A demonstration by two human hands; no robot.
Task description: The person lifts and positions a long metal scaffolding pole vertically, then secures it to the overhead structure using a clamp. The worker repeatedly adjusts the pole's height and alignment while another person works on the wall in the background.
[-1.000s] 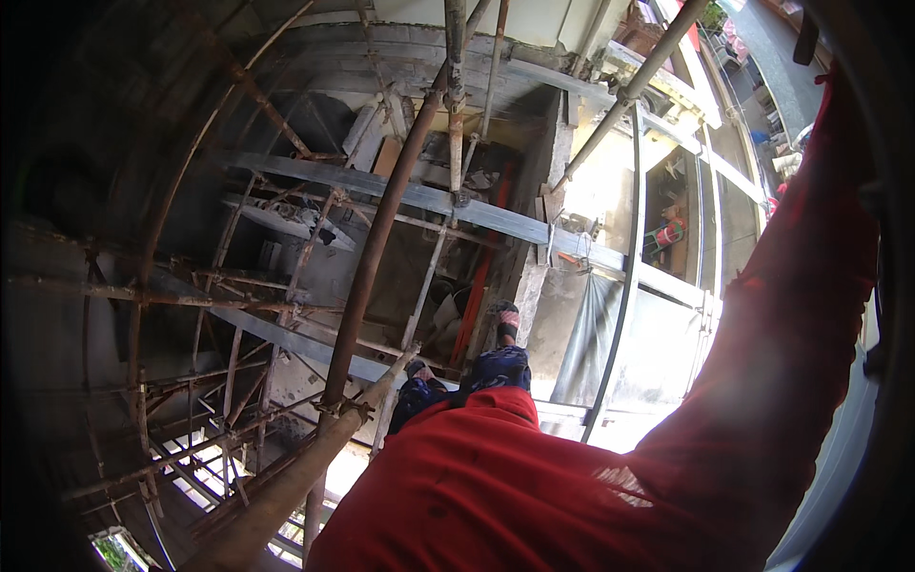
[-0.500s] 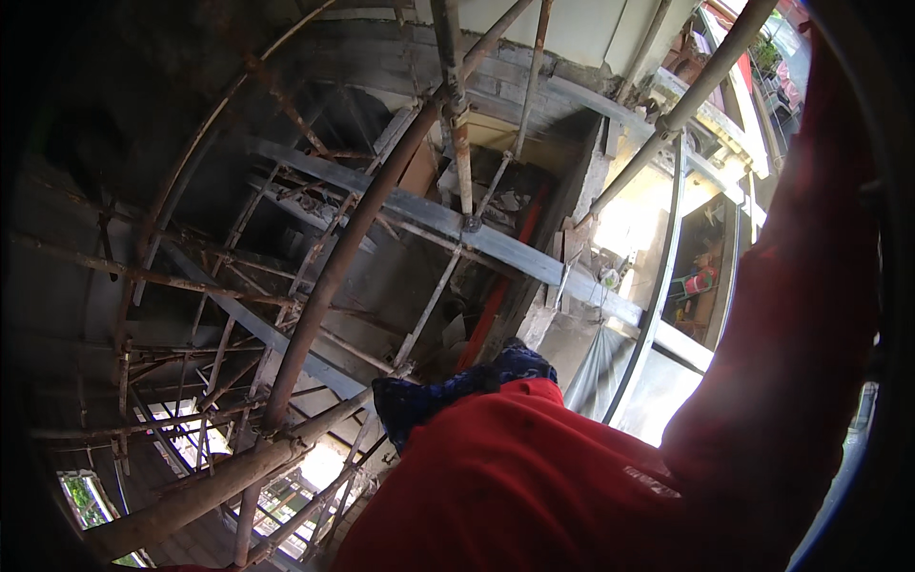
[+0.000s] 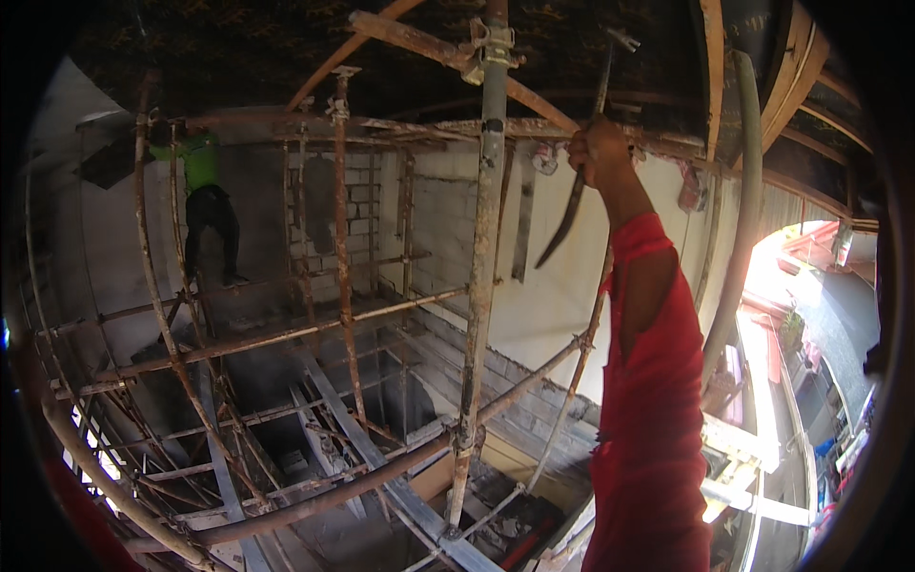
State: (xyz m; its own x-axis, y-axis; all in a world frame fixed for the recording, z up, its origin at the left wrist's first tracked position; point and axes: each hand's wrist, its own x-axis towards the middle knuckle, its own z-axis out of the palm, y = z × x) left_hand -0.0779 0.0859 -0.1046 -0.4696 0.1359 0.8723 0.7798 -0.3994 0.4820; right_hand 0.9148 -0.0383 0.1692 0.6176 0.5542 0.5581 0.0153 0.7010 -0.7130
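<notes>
My right hand is raised in the upper middle right, its red-sleeved arm coming up from the lower edge. The fingers are wrapped round a hammer. Its small metal head points up near the dark ceiling, and its dark grip hangs below the fist. Close to the hand run a rusty scaffold pipe and the top of a pale wall. A dim bit of red sleeve shows at the lower left rim, but my left hand is out of the picture.
An upright scaffold pole with a coupler stands just left of my arm. Rusty pipes and a metal beam cross over a deep drop. A person in a green shirt stands on the far left scaffolding. Timber joists hang overhead.
The view has swung up from my body and the lower scaffolding to the ceiling and far wall. My right hand and the hammer now show; before, only the sleeve did.
</notes>
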